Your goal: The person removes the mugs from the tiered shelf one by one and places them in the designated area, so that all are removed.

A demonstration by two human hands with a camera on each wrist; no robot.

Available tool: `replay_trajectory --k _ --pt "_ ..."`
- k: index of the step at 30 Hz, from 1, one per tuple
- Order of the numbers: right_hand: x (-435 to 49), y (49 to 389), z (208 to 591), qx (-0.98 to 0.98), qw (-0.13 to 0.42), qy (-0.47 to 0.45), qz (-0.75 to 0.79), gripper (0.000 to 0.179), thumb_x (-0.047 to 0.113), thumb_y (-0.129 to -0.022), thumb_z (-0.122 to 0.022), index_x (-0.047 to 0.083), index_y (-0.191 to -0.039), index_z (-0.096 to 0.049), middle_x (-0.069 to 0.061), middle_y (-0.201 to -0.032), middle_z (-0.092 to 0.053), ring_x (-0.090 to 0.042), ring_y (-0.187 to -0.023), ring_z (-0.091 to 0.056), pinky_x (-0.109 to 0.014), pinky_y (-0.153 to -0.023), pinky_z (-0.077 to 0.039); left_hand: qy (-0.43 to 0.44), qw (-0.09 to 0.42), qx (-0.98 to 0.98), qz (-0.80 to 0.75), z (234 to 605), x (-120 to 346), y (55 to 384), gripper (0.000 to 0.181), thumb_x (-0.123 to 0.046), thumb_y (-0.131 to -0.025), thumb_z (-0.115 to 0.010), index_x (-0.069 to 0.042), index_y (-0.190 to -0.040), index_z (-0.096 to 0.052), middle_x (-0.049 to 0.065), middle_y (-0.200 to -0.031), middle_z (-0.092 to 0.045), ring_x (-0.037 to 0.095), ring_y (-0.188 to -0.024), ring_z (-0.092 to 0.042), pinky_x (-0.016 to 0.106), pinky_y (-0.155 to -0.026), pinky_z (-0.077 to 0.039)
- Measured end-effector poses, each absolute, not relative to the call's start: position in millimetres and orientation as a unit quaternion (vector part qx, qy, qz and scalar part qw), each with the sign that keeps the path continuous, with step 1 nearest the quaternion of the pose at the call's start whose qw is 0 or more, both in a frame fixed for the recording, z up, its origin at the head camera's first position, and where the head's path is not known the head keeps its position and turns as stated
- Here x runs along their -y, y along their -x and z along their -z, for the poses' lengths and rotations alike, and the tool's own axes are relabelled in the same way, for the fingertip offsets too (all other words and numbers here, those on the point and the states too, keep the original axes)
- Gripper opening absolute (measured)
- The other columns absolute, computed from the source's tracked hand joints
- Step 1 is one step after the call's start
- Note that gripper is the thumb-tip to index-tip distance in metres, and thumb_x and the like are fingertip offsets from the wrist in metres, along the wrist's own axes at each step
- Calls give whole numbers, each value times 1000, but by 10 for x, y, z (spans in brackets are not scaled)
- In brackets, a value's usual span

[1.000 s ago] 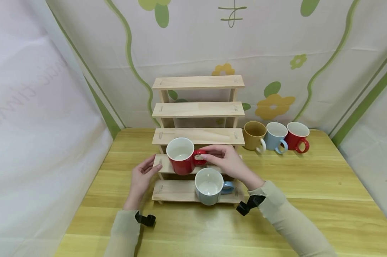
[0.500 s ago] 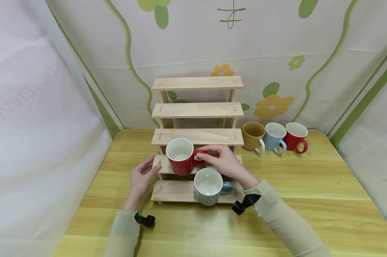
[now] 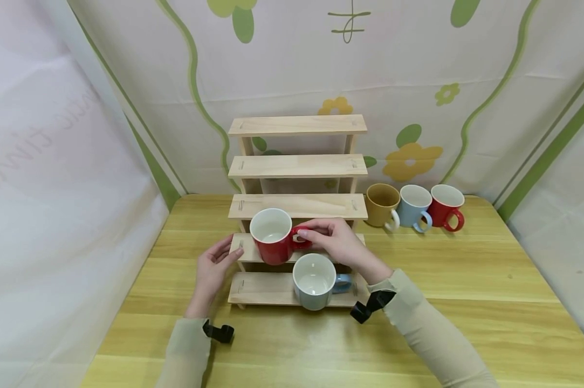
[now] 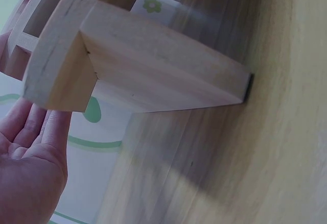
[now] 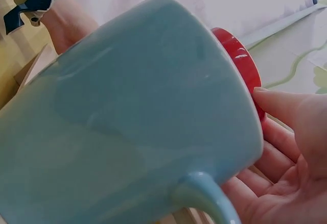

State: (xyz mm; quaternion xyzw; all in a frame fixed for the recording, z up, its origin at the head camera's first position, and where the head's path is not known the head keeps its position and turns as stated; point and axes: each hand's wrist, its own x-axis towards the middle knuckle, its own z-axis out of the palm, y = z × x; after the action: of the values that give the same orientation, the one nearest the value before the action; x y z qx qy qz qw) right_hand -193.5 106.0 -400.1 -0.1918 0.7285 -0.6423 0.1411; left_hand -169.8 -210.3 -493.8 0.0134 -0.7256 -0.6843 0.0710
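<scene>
In the head view my right hand (image 3: 340,242) pinches the handle of a red mug (image 3: 274,252) with a white inside. The mug stands upright at the second-lowest shelf of a stepped wooden rack (image 3: 258,286); its base overlaps the front edge. My left hand (image 3: 213,269) holds the left end of that same shelf, thumb on top. The left wrist view shows its fingers (image 4: 36,124) reaching behind the board, tips hidden. A light blue mug (image 3: 313,291) sits on the lowest shelf, handle to the right. It covers much of the right wrist view.
Three more mugs stand in a row right of the rack: a mustard one (image 3: 381,207) with a white handle, a light blue one (image 3: 413,207) and a red one (image 3: 444,209). A printed cloth (image 3: 282,64) hangs behind the wooden table (image 3: 466,280).
Both hands and the red mug stay almost still. The right forearm shifted slightly left, and the whole head view moved a little.
</scene>
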Motion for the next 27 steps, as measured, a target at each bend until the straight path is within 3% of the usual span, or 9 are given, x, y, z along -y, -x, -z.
replay_trajectory --k 21,27 --pt "-1066 1905 4009 -724 124 200 648 19 15 -98 -72 3 -112 -76 -13 -107 -75 -28 -100 -71 -39 -83 -61 -12 82 719 691 4913 2082 1700 48 -5 -91 -78 3 -136 -61 16 -121 -68 14 -105 -66 24 -92 -54" --pt "-1069 1890 4026 -714 117 195 663 22 11 -97 -72 -3 -114 -74 -18 -106 -74 -32 -101 -71 -41 -84 -60 -8 85 718 691 4905 2074 1696 47 -4 -91 -77 4 -135 -62 20 -122 -67 14 -105 -66 23 -91 -54"
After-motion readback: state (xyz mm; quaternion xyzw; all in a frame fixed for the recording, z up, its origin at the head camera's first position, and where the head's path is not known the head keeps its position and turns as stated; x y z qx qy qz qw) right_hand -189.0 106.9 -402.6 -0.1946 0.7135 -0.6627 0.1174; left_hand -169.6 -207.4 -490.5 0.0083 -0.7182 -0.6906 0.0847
